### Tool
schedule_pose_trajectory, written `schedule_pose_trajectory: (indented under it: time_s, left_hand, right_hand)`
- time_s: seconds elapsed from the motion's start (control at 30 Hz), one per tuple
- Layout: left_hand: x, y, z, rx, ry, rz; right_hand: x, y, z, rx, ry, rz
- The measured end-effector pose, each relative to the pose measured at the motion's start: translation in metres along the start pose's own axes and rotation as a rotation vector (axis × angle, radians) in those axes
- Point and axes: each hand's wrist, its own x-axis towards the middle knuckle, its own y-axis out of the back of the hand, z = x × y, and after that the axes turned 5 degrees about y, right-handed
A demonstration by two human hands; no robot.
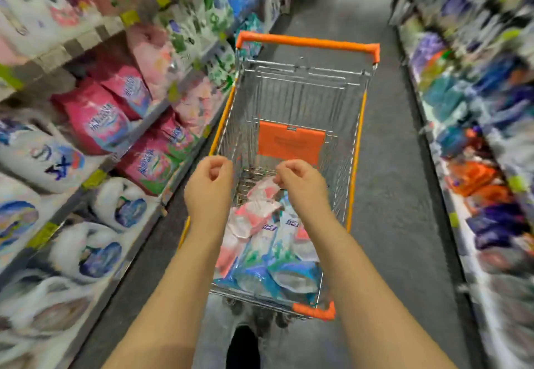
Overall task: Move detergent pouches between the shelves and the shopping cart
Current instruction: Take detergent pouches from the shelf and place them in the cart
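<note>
1. Head view, setting. The shopping cart (pixel 357 151) stands lengthwise in the aisle, close beside the left shelves (pixel 78 42) and well apart from the right shelves (pixel 476 137), which are heavily blurred.
2. Head view, task's things. The detergent pouches (pixel 268 253) lie heaped in the near end of the basket, with pink-and-white ones on top and blue ones toward the near rim. The far end, below the orange flap (pixel 290 143), holds none. Further pink pouches (pixel 98 120) stand on the left shelves.
3. Head view, left hand. The left hand (pixel 209 175) hovers over the cart's left rim. Its fingers are curled in, thumb against forefinger, and they hold nothing.
4. Head view, right hand. The right hand (pixel 299 180) hovers above the heap with its fingers curled downward. The tips lie just beside the upper edge of the topmost pouch (pixel 261 192); the blur hides whether they pinch it.
5. Step in hand (judgement). This is probably a pick from the top of the heap, bound for the left shelves.
6. Doing it well (judgement). The fingers should spread before closing. A soft, filled pouch will sag, so one hand should take the upper seam while the other supports the body.
7. Cautions (judgement). Lifting the topmost pouch first keeps the heap from sliding. The pouch should rise clear of the wire rim to avoid a snag, and the unheld cart may roll if bumped.
</note>
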Motion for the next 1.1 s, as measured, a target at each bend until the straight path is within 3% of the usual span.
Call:
schedule_pose_trajectory:
  time_s: [0.1,0.3,0.53,0.77,0.93,1.0,1.1]
  left_hand:
    - [0.018,-0.048,-0.041,0.083,0.144,-0.132]
    - [0.029,-0.126,-0.107,0.33,0.347,-0.582]
    - [0.023,-0.19,-0.162,0.565,0.474,-0.925]
    - [0.012,-0.227,-0.197,0.548,0.755,-0.961]
    - [0.012,-0.24,-0.184,0.227,1.143,-0.971]
    - [0.013,-0.241,-0.177,0.219,1.139,-1.02]
    - [0.011,-0.229,-0.164,0.103,1.117,-0.95]
  right_hand:
    - [0.026,0.015,0.052,-0.066,-0.158,0.08]
    - [0.055,0.012,0.139,-0.27,-0.471,0.193]
    - [0.058,0.012,0.194,-0.145,-0.701,0.292]
    - [0.063,0.01,0.21,-0.104,-0.833,0.284]
    - [0.06,0.017,0.204,-0.081,-0.822,0.294]
    - [0.058,0.018,0.198,-0.09,-0.792,0.291]
    - [0.057,0.029,0.183,-0.075,-0.743,0.286]
